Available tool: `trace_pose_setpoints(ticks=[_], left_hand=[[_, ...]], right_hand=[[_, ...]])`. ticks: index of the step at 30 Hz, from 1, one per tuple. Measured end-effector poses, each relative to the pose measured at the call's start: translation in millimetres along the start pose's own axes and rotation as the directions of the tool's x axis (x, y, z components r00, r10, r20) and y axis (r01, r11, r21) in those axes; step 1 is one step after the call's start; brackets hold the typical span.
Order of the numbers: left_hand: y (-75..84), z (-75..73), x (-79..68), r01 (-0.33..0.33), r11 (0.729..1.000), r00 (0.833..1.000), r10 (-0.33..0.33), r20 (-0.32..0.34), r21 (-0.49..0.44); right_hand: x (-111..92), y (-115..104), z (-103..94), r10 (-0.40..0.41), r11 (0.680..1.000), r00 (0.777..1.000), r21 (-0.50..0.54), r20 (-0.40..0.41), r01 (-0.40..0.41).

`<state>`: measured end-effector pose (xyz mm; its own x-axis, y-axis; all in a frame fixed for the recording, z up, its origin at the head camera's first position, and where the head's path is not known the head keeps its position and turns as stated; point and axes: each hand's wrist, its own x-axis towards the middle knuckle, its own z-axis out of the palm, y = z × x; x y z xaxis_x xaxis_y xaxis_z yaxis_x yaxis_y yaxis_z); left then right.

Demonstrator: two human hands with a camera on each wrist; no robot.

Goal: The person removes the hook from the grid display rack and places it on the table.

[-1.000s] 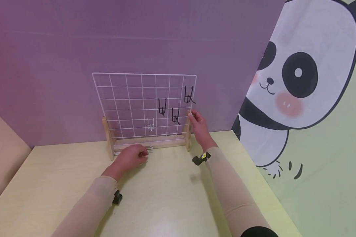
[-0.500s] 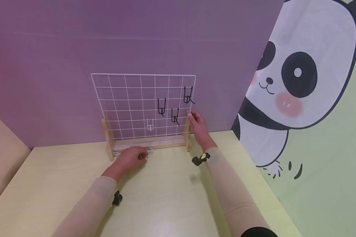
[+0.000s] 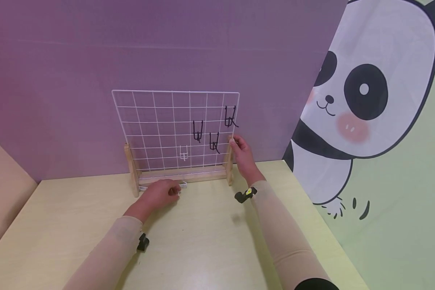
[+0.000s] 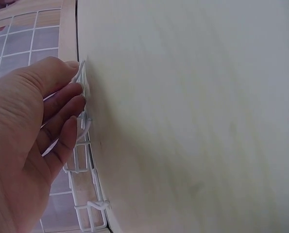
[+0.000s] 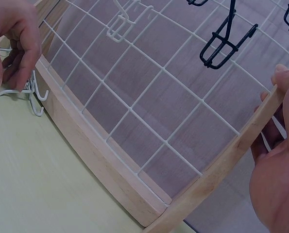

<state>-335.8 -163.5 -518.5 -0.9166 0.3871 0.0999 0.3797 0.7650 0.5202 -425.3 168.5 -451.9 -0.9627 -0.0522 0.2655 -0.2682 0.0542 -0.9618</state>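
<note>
My left hand [image 3: 161, 191] is at the foot of the wire grid rack [image 3: 173, 91], thumb and fingertips pinching a white wire hook [image 4: 81, 73]. More white hooks [image 4: 81, 170] lie in a row along the wooden base bar [image 5: 100, 160], partly covered by that hand in the head view. My right hand [image 3: 243, 155] grips the rack's right wooden post [image 5: 217, 177], with the thumb in front and the fingers behind. On the grid hang black hooks [image 5: 225, 46], on its right half, and one white hook [image 5: 120, 26] near the lower middle.
The rack stands on a pale wooden table [image 3: 188, 241], near its back edge. Behind it rises a purple wall panel [image 3: 166, 44]. A pale green wall with a large panda picture [image 3: 366, 121] stands at the right.
My left hand has dropped very slightly at the base bar, still pinching the hook. The right hand keeps its place on the post, and the hanging hooks stay put.
</note>
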Motion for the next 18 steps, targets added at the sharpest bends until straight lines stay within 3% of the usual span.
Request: trace_pose_setpoints(ticks=[9,14,18], left_hand=[[2.9,-4.7,-0.8,0.006,0.999,1.000,-0.008,-0.024,-0.051],[8.9,-8.0,2.0,-0.029,0.997,0.993,0.020,-0.118,-0.067],[18.2,-10.1,5.7,-0.004,0.993,0.976,-0.022,-0.216,-0.118]], right_hand=[[-0.2,1.1,-0.7,-0.005,1.000,1.000,-0.006,0.006,0.005],[-0.2,1.5,-0.6,0.006,1.000,1.000,-0.007,-0.002,-0.006],[-0.8,-0.2,0.5,0.003,1.000,1.000,-0.007,-0.003,-0.003]])
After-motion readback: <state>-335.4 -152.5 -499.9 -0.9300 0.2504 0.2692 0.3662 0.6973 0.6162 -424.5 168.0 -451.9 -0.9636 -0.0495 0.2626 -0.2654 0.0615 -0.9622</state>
